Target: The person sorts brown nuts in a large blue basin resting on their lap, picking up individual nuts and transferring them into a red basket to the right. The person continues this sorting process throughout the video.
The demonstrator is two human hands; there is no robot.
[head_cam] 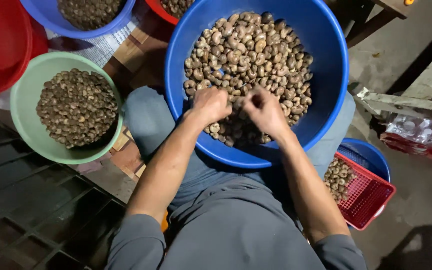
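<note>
Both your hands sit curled over the heap of brown cashew nuts [248, 60] in the big blue plastic basin [326, 75] on your lap: left hand [210, 105] fisted, right hand [265, 111] with fingers pressed together, perhaps pinching a nut. A green plastic bowl [26, 85] of nuts sits within reach.

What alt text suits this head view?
A seated person's left hand and right hand work close together over cashew nuts in a large blue basin on their lap. A green bowl of nuts sits left.
</note>
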